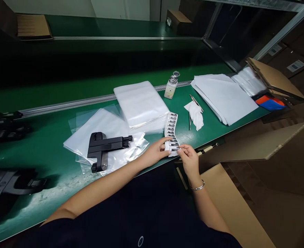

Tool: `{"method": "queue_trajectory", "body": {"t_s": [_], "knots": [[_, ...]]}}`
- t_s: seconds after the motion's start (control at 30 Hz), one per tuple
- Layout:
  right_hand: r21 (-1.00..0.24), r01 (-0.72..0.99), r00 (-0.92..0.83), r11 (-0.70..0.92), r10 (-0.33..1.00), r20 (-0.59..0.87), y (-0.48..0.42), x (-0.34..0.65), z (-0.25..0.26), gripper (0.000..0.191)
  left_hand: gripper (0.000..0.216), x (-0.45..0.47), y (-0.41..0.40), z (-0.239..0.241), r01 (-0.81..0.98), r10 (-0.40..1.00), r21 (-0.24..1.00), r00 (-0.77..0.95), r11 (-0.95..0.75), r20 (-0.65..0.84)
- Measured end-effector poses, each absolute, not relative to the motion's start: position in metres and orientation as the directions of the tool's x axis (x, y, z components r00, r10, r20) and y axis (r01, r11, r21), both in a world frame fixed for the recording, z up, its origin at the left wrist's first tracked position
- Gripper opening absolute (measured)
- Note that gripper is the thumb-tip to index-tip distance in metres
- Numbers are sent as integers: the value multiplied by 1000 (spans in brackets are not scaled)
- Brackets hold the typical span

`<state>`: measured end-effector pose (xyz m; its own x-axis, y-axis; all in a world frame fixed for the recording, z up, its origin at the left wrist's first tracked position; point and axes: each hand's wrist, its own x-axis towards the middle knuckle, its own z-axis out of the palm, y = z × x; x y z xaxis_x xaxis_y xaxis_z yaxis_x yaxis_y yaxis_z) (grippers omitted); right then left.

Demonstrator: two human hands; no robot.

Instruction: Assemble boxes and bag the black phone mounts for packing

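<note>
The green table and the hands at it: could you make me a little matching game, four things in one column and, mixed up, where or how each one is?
Things:
1. label strip
2. black bracket
3. small bottle
4. white tissue

Places and states:
A. standing upright near the metal rail
B. lying crumpled on the table
C. held by the left hand and right hand
D. lying on plastic sheets

Pairs: 1-C, 2-D, 3-A, 4-B
</note>
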<state>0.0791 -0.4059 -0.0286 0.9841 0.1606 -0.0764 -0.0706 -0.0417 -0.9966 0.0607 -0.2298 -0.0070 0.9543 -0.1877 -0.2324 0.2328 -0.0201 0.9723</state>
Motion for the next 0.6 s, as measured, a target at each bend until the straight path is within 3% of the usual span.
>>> {"method": "queue_trajectory", "body": {"t_s": [0.1, 0.2, 0.33, 0.4, 0.43, 0.53, 0.6], "knots": [[-996, -53, 984, -76, 164, -64, -413, 81, -32, 21, 36, 69, -241, -14, 249, -114, 968, 963, 28, -244], [-950, 103, 986, -295, 158, 58, -419, 84, -34, 17, 22, 71, -246, -13, 213, -44, 975, 975, -59, -216], [-599, 483, 867, -639, 252, 430, -423, 84, -35, 13, 21, 77, -246, -14, 275, -42, 955, 959, -112, -281], [-454, 584, 783, -672, 319, 534, -425, 84, -33, 11, 28, 81, -245, -18, 306, -76, 944, 946, -123, -316], [-438, 602, 762, -668, 317, 565, -427, 84, -31, 12, 35, 81, -244, -20, 312, -101, 943, 941, -117, -324], [-596, 514, 809, -617, 118, 576, -433, 86, -24, 15, 61, 75, -246, -19, 290, -197, 950, 931, -113, -308], [-740, 403, 891, -539, 44, 453, -433, 89, -23, 25, 73, 63, -245, -10, 226, -222, 946, 935, -234, -278]]}}
